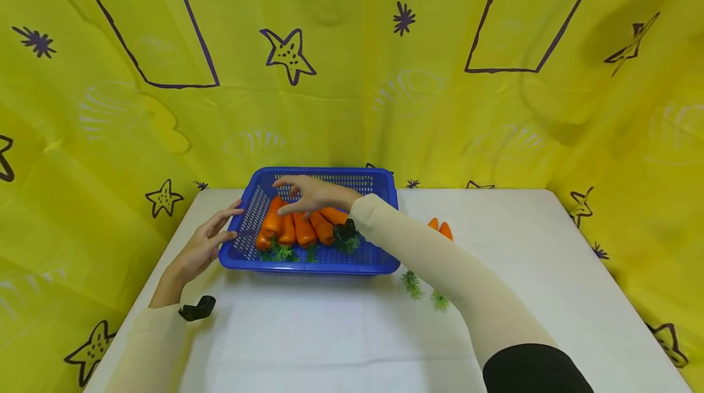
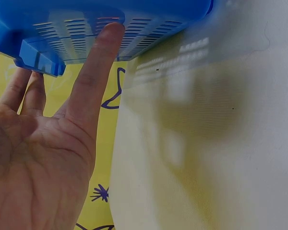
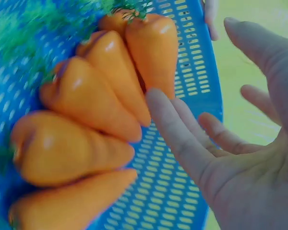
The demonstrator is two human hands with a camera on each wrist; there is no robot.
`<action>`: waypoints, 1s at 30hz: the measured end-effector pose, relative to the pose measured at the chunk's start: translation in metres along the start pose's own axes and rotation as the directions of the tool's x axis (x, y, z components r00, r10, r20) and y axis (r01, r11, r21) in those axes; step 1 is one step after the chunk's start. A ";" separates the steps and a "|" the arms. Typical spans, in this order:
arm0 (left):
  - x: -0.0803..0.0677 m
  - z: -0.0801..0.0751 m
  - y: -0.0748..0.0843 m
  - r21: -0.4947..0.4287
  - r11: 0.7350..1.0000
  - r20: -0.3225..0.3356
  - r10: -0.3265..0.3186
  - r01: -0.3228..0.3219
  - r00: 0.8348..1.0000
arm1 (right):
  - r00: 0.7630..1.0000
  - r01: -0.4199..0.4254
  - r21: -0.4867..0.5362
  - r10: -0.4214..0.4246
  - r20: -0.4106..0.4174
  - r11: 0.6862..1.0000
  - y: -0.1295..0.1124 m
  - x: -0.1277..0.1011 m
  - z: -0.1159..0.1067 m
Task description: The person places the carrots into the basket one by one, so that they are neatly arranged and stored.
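Observation:
A blue plastic basket (image 1: pixel 255 268) with slotted walls stands at the back of the table, several orange carrots with green leafy tops inside it. My left hand (image 1: pixel 200 246) touches the basket's left side from outside with extended fingers; in the left wrist view one finger (image 2: pixel 98 62) lies against its slotted wall. Above the carrots (image 1: pixel 304 229) in the basket is my right hand (image 1: pixel 310 193), its fingers spread and loosely bent, nothing between them. In the right wrist view its fingertips come right by the pointed end of one carrot (image 3: pixel 153 45).
Two more carrots (image 1: pixel 445 231) lie on the white table (image 1: pixel 308 332) right of the basket, partly hidden behind my right sleeve, their green tops (image 1: pixel 412 283) showing in front. A yellow patterned curtain (image 1: pixel 341 124) hangs behind and along both sides.

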State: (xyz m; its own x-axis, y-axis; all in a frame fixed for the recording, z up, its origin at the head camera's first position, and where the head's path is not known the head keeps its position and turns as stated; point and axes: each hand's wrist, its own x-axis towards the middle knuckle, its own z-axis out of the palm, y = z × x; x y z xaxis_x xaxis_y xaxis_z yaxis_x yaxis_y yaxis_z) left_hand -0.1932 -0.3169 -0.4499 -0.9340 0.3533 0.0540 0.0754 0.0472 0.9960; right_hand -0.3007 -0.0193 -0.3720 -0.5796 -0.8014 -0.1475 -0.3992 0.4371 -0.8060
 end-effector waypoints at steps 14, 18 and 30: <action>-0.003 0.002 0.001 -0.006 1.000 -0.025 -0.013 0.013 1.000 | 0.977 0.130 -0.408 -0.187 -0.103 0.904 0.005 -0.066 -0.019; -0.003 0.002 0.002 0.000 1.000 -0.026 -0.018 0.018 1.000 | 0.971 0.118 -0.417 -0.192 -0.140 0.901 0.010 -0.087 -0.024; -0.002 0.004 0.002 0.031 0.999 -0.024 -0.022 0.023 0.999 | 0.937 0.110 -0.430 -0.237 -0.255 0.896 0.036 -0.169 -0.040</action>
State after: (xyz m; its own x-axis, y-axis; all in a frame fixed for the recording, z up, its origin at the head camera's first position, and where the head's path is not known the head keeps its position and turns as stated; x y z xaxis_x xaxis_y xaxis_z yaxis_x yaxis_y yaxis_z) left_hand -0.1902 -0.3138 -0.4484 -0.9435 0.3298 0.0336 0.0649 0.0844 0.9943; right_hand -0.2456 0.1478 -0.3532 -0.6295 -0.7510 0.1991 -0.7269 0.4787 -0.4924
